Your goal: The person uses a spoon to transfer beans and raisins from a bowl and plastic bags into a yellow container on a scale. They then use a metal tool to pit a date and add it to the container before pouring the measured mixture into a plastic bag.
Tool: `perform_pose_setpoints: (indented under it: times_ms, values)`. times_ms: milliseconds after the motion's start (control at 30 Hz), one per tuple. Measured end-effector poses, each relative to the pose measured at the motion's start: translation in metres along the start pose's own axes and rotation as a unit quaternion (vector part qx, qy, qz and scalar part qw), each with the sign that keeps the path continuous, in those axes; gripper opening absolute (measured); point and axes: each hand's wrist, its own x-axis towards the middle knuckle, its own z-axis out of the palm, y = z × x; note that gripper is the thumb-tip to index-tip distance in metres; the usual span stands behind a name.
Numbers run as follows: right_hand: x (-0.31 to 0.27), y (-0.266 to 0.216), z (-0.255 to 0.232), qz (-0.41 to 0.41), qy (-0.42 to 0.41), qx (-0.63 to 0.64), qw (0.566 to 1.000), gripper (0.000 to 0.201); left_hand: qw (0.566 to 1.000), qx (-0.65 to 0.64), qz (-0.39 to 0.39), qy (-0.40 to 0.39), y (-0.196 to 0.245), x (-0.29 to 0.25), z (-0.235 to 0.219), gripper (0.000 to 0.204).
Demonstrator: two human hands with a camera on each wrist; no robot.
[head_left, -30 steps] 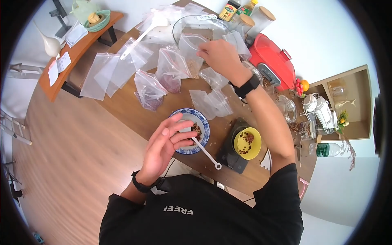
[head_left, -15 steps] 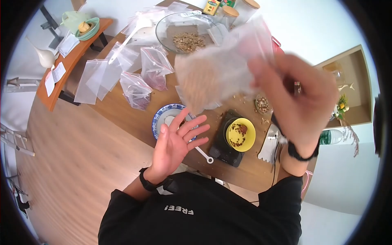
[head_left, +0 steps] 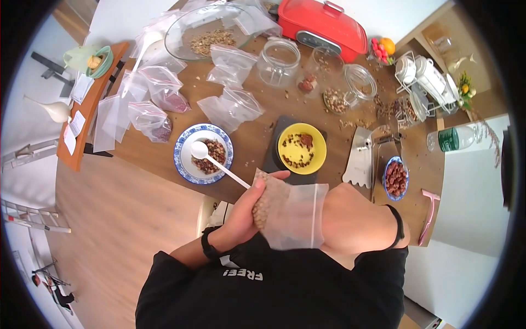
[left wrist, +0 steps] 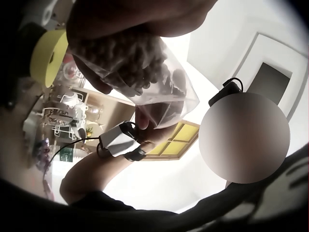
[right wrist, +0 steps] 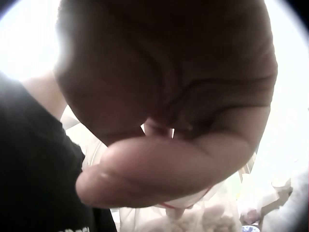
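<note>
A clear zip bag (head_left: 298,211) of small round beige kernels is held between my two hands, close in front of the black shirt. The left hand (head_left: 239,218) grips its filled end, and the kernels (left wrist: 140,63) show through the plastic in the left wrist view. At the zip end, the right hand (head_left: 353,216) has thumb and fingers curled on the bag's edge. Just beyond the left hand, a white spoon (head_left: 224,169) leans in a blue-and-white bowl (head_left: 179,167) of mixed dried pieces. A yellow bowl (head_left: 319,156) with a few dark pieces stands on a black scale (head_left: 270,160).
Several more zip bags (head_left: 233,107) lie across the table's left and middle. Farther back are a large glass bowl (head_left: 178,46), glass jars (head_left: 278,66) and a red cooker (head_left: 329,24). On the right are a bowl of red dried fruit (head_left: 396,181) and a bottle (head_left: 455,139).
The right hand has lifted the bag of kernels from the back of the table and brought it down toward the body. The left hand, spread before, now grips the bag's filled end.
</note>
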Motion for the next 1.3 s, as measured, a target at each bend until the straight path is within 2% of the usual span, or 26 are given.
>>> perform_pose_setpoints:
  times_ms: [33,67,133,167,233,333,467,533,667,733,800,867,933,967,1033,1100,1133,1200,1233,1267,1300]
  values:
    - [-0.005,-0.001,0.006,0.034,0.001,-0.048,0.998,0.009,1.0,0.001,-0.011,0.0,-0.005,0.002,0.005,0.059]
    - [-0.008,-0.002,0.008,0.036,0.005,-0.041,0.998,0.009,1.0,0.002,-0.011,-0.003,-0.011,0.006,0.007,0.057]
    - [-0.014,-0.004,0.011,0.127,0.002,-0.093,0.988,0.008,1.0,0.011,-0.019,0.0,-0.022,0.012,0.012,0.056]
    - [-0.018,-0.003,0.014,0.13,0.006,-0.09,0.987,0.008,1.0,0.02,-0.017,-0.003,-0.025,0.015,0.015,0.055]
    - [-0.025,0.0,0.024,0.125,0.07,-0.123,0.982,0.006,1.0,0.02,-0.015,0.003,-0.031,0.019,0.02,0.053]
    - [-0.031,0.008,0.038,0.1,0.121,-0.124,0.98,0.007,0.999,0.032,-0.005,0.024,-0.036,0.027,0.017,0.052]
    - [-0.035,0.018,0.047,0.088,0.127,-0.092,0.984,0.009,0.999,0.029,-0.023,0.026,-0.038,0.028,0.025,0.053]
    - [-0.037,0.023,0.052,0.062,0.158,-0.1,0.98,0.011,0.999,0.023,-0.03,0.023,-0.039,0.029,0.024,0.054]
    - [-0.045,0.029,0.041,0.024,0.185,-0.065,0.98,0.014,1.0,0.008,-0.017,0.016,-0.036,0.033,0.025,0.055]
    - [-0.045,0.028,0.033,0.02,0.265,-0.047,0.963,0.013,1.0,0.006,-0.006,0.018,-0.031,0.033,0.025,0.056]
    - [-0.044,0.028,0.022,0.009,0.295,-0.027,0.955,0.011,0.998,-0.008,-0.027,0.064,-0.025,0.032,0.022,0.058]
    - [-0.041,0.031,0.018,0.001,0.322,-0.006,0.947,0.009,0.997,-0.002,-0.021,0.077,-0.02,0.029,0.017,0.06]
    - [-0.036,0.034,0.018,0.022,0.442,0.121,0.889,0.009,0.996,0.002,-0.016,0.09,-0.013,0.026,0.011,0.062]
    - [-0.036,0.037,0.017,0.026,0.441,0.12,0.889,0.009,0.997,-0.003,0.006,0.083,-0.01,0.025,0.007,0.063]
    - [-0.039,0.045,0.013,0.133,0.456,0.251,0.843,0.014,0.997,-0.014,0.019,0.074,-0.005,0.021,-0.002,0.064]
    - [-0.028,0.062,0.019,0.198,0.495,0.253,0.807,0.013,0.996,-0.05,0.048,0.054,0.002,0.016,-0.013,0.061]
    - [-0.024,0.076,0.026,0.207,0.495,0.251,0.806,0.013,0.993,-0.058,0.047,0.088,0.006,0.013,-0.019,0.063]
    - [-0.016,0.103,0.044,0.239,0.437,0.152,0.854,0.013,0.993,-0.075,0.049,0.081,0.016,0.003,-0.031,0.065]
    - [-0.012,0.11,0.052,0.244,0.435,0.151,0.854,0.013,0.992,-0.087,0.058,0.076,0.02,-0.002,-0.035,0.066]
    - [-0.007,0.115,0.059,0.242,0.413,0.113,0.871,0.013,0.992,-0.088,0.079,0.039,0.024,-0.005,-0.035,0.068]
    - [-0.002,0.117,0.064,0.239,0.389,0.076,0.887,0.014,0.992,-0.092,0.078,0.041,0.027,-0.008,-0.038,0.068]
